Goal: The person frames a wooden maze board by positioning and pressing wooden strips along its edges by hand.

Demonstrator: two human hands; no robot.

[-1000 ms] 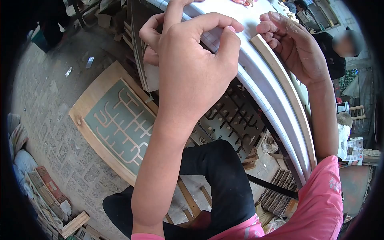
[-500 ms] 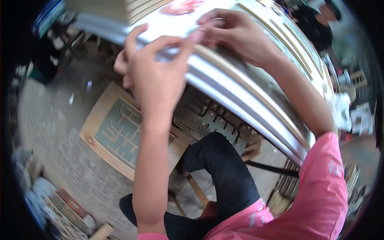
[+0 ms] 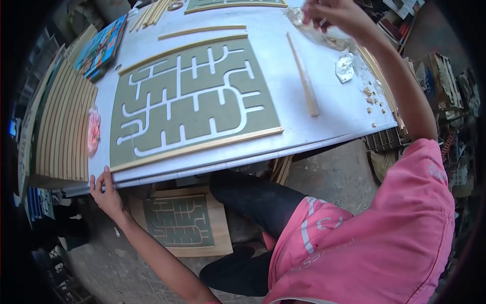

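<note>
A green board with branching white slots lies flat on the white table. Wooden strips run along its near edge and far edge. My left hand is at the table's front edge by the board's near left corner; its fingers are apart and hold nothing visible. At the far right, my right hand is raised over a clear plastic bag. Its fingers are curled, and whatever they may hold is hidden. A loose wooden strip lies right of the board.
A stack of wood-edged boards stands at the left, beside a pink bundle. Small wood blocks and a crumpled white wrapper lie at the right. Another slotted board is below the table.
My hands, close together over the table edge before, are now far apart: left at the near left corner, right at the far right. The view has turned, showing the whole board.
</note>
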